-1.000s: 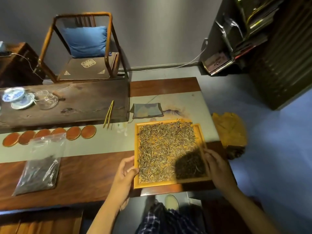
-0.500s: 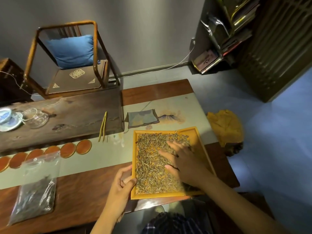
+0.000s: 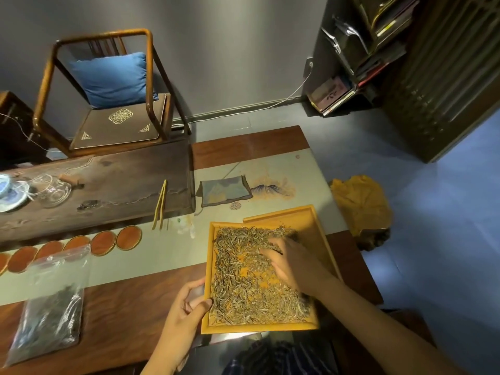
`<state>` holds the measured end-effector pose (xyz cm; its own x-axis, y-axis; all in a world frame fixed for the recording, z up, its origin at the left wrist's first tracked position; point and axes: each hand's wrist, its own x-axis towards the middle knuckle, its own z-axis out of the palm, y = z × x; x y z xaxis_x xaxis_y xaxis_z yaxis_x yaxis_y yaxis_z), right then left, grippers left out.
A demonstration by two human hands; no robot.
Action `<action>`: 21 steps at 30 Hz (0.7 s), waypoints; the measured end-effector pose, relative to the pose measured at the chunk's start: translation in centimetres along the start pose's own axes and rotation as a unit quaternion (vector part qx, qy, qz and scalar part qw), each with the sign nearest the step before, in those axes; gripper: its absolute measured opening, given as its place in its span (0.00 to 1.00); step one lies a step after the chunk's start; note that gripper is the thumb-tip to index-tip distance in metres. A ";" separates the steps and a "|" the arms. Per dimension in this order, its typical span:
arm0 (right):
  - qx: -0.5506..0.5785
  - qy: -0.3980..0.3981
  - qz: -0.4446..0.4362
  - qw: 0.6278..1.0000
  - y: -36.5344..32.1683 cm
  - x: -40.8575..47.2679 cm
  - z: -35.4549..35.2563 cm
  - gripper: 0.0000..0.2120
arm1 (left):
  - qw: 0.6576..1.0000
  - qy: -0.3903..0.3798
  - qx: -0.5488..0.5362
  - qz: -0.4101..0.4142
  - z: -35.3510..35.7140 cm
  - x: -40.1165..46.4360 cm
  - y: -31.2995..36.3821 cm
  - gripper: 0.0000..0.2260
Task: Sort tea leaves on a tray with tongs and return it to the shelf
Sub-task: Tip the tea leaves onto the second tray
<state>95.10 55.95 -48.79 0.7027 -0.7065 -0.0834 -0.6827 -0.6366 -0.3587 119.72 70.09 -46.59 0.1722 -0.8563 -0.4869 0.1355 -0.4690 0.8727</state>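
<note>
A yellow tray [image 3: 207, 280] sits at the table's near edge, spread with pale dry tea leaves [image 3: 238, 272]. My left hand [image 3: 186, 307] grips the tray's left rim, thumb on top. My right hand [image 3: 289, 262] lies on the leaves in the tray's right half, fingers spread flat and blurred by motion. A pair of yellow tongs [image 3: 160, 204] lies apart on the dark wooden tea board [image 3: 108, 185], left of the tray. A dark shelf [image 3: 365, 50] with books stands at the upper right.
A plastic bag of dark tea [image 3: 51, 307] lies at the left on the table. Several round orange coasters [image 3: 102, 243] line the runner. A folded cloth [image 3: 224, 190], glass cup [image 3: 51, 189] and blue-white saucer [image 3: 8, 196] sit further back. A chair [image 3: 108, 104] stands behind; a yellow stool [image 3: 362, 209] at right.
My right hand moved from the tray's right rim onto the leaves and sweeps across them. The dark patch of leaves at the tray's lower right is gone from sight. The tray shifted slightly.
</note>
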 end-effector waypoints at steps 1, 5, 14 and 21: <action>-0.006 -0.007 0.006 1.000 0.4 0.1 0.2 0.24 | 1.000 0.002 0.004 -0.001 -0.2 0.0 -0.2 0.16; -0.040 -0.025 0.016 0.999 1.9 0.6 0.6 0.23 | 1.000 0.007 0.014 -0.010 -0.8 0.0 -0.5 0.16; -0.043 -0.014 0.095 0.994 5.0 0.5 -0.8 0.17 | 0.999 -0.003 0.028 -0.016 -1.3 0.4 -0.8 0.16; 0.012 0.042 0.025 0.999 0.7 1.5 -1.8 0.18 | 1.000 -0.005 0.024 -0.009 -1.1 0.4 -0.7 0.16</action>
<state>95.33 53.95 -47.48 0.6474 -0.7618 -0.0234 -0.7111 -0.5926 -0.3783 120.79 70.26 -47.42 0.1609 -0.8500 -0.5017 0.0908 -0.4934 0.8650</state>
